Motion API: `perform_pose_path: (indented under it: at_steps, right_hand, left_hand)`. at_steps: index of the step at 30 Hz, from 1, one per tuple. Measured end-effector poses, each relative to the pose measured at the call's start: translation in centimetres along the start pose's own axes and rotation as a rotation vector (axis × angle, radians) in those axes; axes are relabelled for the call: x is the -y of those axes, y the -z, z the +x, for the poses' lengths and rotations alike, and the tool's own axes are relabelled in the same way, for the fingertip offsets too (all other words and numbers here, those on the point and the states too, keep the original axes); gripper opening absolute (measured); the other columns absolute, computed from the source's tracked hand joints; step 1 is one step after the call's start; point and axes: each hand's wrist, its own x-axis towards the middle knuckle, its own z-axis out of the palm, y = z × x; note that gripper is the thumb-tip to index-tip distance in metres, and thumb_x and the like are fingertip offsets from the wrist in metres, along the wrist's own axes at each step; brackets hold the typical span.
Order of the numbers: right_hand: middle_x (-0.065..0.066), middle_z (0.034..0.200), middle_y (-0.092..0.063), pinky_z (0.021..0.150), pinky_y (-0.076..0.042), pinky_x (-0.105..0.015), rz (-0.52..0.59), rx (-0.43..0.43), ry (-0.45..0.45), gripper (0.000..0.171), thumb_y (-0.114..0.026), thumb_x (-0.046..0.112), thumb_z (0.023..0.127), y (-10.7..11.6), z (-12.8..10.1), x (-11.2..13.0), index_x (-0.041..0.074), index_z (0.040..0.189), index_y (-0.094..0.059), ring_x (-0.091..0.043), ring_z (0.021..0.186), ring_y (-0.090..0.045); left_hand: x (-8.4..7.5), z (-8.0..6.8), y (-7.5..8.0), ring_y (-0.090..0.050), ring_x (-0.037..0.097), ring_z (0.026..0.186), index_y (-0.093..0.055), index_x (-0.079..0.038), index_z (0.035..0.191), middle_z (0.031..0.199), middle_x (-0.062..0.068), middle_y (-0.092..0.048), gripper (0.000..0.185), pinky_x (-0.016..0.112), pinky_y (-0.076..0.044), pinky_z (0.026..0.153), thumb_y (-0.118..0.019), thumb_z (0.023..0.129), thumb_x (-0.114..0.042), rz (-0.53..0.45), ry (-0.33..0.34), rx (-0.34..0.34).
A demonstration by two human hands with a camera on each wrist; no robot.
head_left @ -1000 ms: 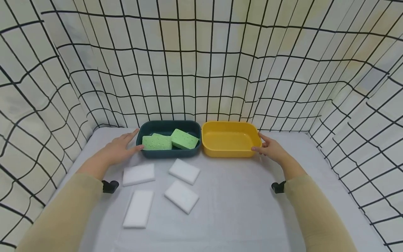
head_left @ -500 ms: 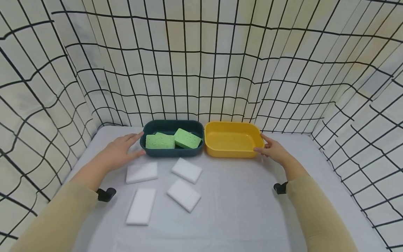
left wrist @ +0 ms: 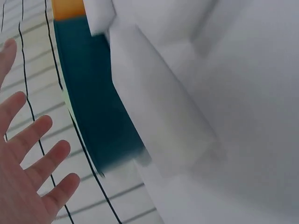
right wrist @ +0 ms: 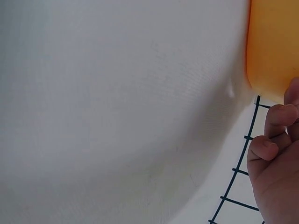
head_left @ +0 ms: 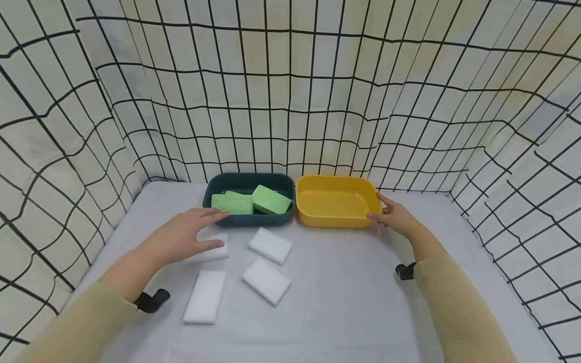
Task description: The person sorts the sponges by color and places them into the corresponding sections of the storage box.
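My left hand (head_left: 183, 234) hovers with fingers spread over a white foam sponge (head_left: 206, 257), partly hiding it; its fingertips overlap the front left of the dark teal tub (head_left: 258, 220) in the head view. In the left wrist view the fingers (left wrist: 39, 133) are spread and hold nothing. Inside the teal tub lie green sponges (head_left: 232, 204), one of them tilted (head_left: 271, 200). My right hand (head_left: 395, 217) grips the right end of the yellow tub (head_left: 338, 222), thumb at the front corner and a finger along the side. No sponge shows in the yellow tub.
More white sponges lie on the white-covered table: one upright lengthwise (head_left: 205, 297) and two slanted, a rear one (head_left: 270, 245) and a front one (head_left: 266, 281). Both tubs stand side by side near the black wire grid (head_left: 290, 108), which encloses the back and sides.
My left hand has left the teal tub's left end and moved toward the front right, over the white sponge. The right hand stays at the yellow tub. The head view has shifted slightly.
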Motion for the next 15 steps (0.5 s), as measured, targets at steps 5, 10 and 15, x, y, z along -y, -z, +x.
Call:
perform_pose_path:
  at_steps: [5, 10, 15]
  right_hand:
    - [-0.013, 0.096, -0.060, 0.085, -0.038, -0.041, -0.011, 0.009, 0.007, 0.105, -0.071, 0.060, 0.083, 0.2, -0.1, 0.1, 0.028, 0.161, -0.008, -0.028, 0.086, -0.052]
    - [-0.012, 0.095, -0.060, 0.086, -0.038, -0.041, -0.029, 0.021, 0.016, 0.106, -0.070, 0.060, 0.084, 0.2, -0.1, 0.2, 0.026, 0.161, -0.006, -0.028, 0.086, -0.052]
    - [-0.012, 0.094, -0.060, 0.086, -0.038, -0.042, -0.031, 0.024, 0.008, 0.109, -0.070, 0.064, 0.081, 0.2, 0.0, 0.2, 0.028, 0.161, -0.005, -0.027, 0.085, -0.052]
  left_hand:
    - [-2.6, 0.6, -0.9, -0.049, 0.035, 0.132, -0.053, -0.025, 0.145, 0.144, 0.006, -0.054, 0.068, 0.057, -0.039, 0.106, -0.071, 0.086, -0.054, 0.020, -0.104, 0.055]
    - [-5.0, 1.3, -1.9, -0.050, 0.029, 0.131, -0.056, -0.027, 0.142, 0.141, 0.003, -0.056, 0.066, 0.053, -0.040, 0.107, -0.077, 0.083, -0.047, 0.007, -0.183, 0.157]
    - [-6.0, 1.9, -3.4, -0.051, 0.026, 0.129, -0.059, -0.029, 0.139, 0.139, -0.003, -0.058, 0.064, 0.053, -0.039, 0.108, -0.081, 0.080, -0.043, -0.019, -0.219, 0.242]
